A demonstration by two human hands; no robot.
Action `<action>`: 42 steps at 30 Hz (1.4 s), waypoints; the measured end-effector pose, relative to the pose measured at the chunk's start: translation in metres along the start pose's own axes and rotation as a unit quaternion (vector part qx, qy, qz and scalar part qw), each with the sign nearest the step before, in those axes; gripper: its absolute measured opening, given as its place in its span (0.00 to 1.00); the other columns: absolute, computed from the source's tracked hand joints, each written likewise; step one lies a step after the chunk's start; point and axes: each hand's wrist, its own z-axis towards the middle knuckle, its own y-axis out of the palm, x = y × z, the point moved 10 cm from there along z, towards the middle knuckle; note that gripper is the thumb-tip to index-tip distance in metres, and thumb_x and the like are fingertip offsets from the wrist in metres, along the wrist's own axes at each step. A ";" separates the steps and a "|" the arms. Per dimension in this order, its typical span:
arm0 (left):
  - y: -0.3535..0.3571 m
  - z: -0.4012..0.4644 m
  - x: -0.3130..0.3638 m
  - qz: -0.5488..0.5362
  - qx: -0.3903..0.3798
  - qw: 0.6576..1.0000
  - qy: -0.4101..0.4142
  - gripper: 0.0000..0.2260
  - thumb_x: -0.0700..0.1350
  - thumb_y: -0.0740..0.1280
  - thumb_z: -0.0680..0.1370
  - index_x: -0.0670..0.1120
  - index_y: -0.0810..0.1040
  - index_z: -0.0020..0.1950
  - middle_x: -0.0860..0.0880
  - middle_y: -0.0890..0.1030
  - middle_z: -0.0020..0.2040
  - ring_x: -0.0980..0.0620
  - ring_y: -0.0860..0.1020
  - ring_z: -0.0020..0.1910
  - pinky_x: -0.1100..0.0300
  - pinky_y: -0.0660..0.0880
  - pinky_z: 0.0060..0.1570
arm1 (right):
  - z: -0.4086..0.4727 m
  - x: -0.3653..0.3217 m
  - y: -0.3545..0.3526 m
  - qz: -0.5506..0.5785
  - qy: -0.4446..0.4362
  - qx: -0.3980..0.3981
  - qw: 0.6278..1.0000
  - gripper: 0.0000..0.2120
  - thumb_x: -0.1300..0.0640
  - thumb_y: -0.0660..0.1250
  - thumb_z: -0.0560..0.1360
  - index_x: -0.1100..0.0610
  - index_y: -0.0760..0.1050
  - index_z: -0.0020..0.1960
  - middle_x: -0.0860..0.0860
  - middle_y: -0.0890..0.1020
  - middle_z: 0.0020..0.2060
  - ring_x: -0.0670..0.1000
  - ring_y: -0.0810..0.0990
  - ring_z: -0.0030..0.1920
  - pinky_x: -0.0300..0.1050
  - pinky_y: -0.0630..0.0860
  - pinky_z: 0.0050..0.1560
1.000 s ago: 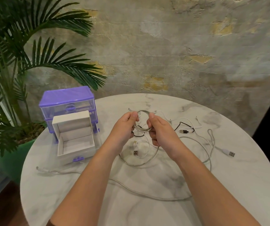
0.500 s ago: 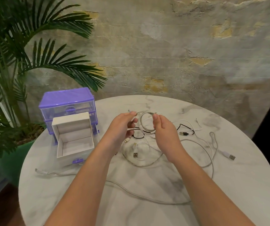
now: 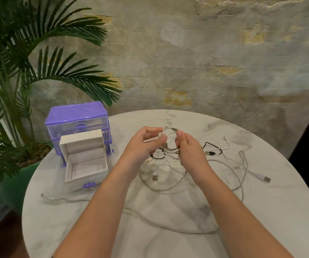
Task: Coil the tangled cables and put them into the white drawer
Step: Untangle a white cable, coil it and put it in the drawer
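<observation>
A: Which step is this?

B: Coiling, I'd say. Both hands are raised over the middle of the round marble table [image 3: 261, 211]. The right hand [image 3: 189, 151] has its fingers curled round a small coil of white cable [image 3: 170, 139], thumb up at the coil's top. The left hand [image 3: 146, 144] pinches a strand of the same cable between thumb and fingers, just left of the coil.

A: And the other cables?

B: Loose on the tabletop. A black cable [image 3: 212, 148] lies to the right of the hands, a white tangle [image 3: 161, 175] sits below them, and a long grey-white cable [image 3: 168, 227] trails along the near side, its plug [image 3: 44, 196] at the left. One USB plug [image 3: 263, 178] rests far right.

A: The drawer?

B: The white drawer [image 3: 84, 161] is pulled out of the purple organiser [image 3: 77, 118], on the table's left side, open-topped, with nothing visible inside.

A: So what does the next move need?

B: Probably the left hand feeding its strand round the coil while the right keeps the loops together. The risk, as I judge it, is the trailing length snagging in the tangle below.
</observation>
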 end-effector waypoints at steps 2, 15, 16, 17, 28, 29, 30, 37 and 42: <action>0.001 0.000 -0.003 -0.043 -0.006 0.999 -0.009 0.11 0.44 0.73 0.73 0.49 0.79 0.55 0.48 0.83 0.56 0.54 0.82 0.50 0.60 0.77 0.53 | 0.000 0.005 0.005 0.046 0.022 -0.025 0.998 0.19 0.46 0.53 0.83 0.54 0.67 0.38 0.45 0.67 0.28 0.47 0.65 0.30 0.42 0.62 0.34; -0.002 0.004 -0.003 -0.046 0.038 0.998 0.005 0.14 0.42 0.73 0.74 0.49 0.79 0.58 0.49 0.85 0.49 0.55 0.83 0.46 0.61 0.79 0.49 | -0.010 -0.006 0.016 0.132 0.019 -0.085 0.987 0.18 0.47 0.55 0.83 0.54 0.66 0.37 0.42 0.65 0.23 0.42 0.61 0.24 0.34 0.60 0.26; -0.001 0.004 -0.003 -0.039 0.029 0.999 0.006 0.13 0.42 0.73 0.74 0.47 0.80 0.58 0.48 0.85 0.49 0.55 0.83 0.48 0.61 0.78 0.51 | -0.010 -0.006 0.016 0.144 0.022 -0.087 0.985 0.18 0.46 0.55 0.83 0.54 0.66 0.37 0.42 0.65 0.24 0.43 0.61 0.24 0.34 0.60 0.25; 0.002 0.004 -0.002 -0.030 0.018 0.999 0.008 0.13 0.42 0.73 0.74 0.47 0.81 0.58 0.47 0.85 0.50 0.54 0.83 0.50 0.59 0.78 0.53 | -0.010 -0.006 0.016 0.158 0.025 -0.087 0.983 0.18 0.46 0.55 0.83 0.54 0.66 0.37 0.43 0.65 0.25 0.43 0.61 0.24 0.35 0.59 0.25; 0.023 -0.003 0.001 -0.068 -0.166 0.983 0.025 0.21 0.36 0.71 0.70 0.47 0.77 0.63 0.48 0.82 0.58 0.52 0.79 0.58 0.55 0.75 0.59 | -0.007 0.002 0.014 0.327 0.088 -0.109 0.934 0.17 0.50 0.54 0.84 0.54 0.65 0.38 0.44 0.65 0.25 0.45 0.56 0.26 0.36 0.54 0.24; 0.022 -0.002 0.002 -0.055 -0.164 0.984 0.034 0.22 0.34 0.71 0.70 0.47 0.77 0.62 0.48 0.83 0.58 0.52 0.80 0.58 0.55 0.75 0.59 | -0.008 0.002 0.015 0.332 0.092 -0.116 0.932 0.17 0.50 0.54 0.84 0.54 0.65 0.38 0.44 0.65 0.25 0.45 0.56 0.26 0.36 0.54 0.24; 0.021 -0.002 0.003 -0.043 -0.157 0.986 0.045 0.22 0.32 0.71 0.70 0.47 0.77 0.61 0.47 0.83 0.57 0.51 0.80 0.57 0.55 0.76 0.58 | -0.008 0.002 0.016 0.334 0.094 -0.123 0.930 0.17 0.49 0.54 0.84 0.54 0.65 0.38 0.44 0.65 0.25 0.45 0.56 0.27 0.36 0.54 0.24; 0.014 -0.003 0.015 0.002 -0.123 0.988 0.093 0.19 0.29 0.70 0.71 0.44 0.78 0.58 0.47 0.84 0.49 0.58 0.82 0.45 0.69 0.75 0.40 | -0.011 0.000 0.019 0.323 0.101 -0.141 0.930 0.18 0.49 0.53 0.84 0.53 0.64 0.37 0.42 0.67 0.23 0.45 0.56 0.27 0.36 0.52 0.25; 0.018 -0.001 0.011 -0.002 -0.123 0.988 0.098 0.16 0.30 0.67 0.74 0.44 0.78 0.60 0.45 0.84 0.51 0.54 0.82 0.50 0.64 0.77 0.49 | -0.009 0.000 0.013 0.300 0.083 -0.116 0.943 0.17 0.49 0.54 0.84 0.54 0.65 0.38 0.44 0.67 0.26 0.44 0.57 0.26 0.36 0.54 0.25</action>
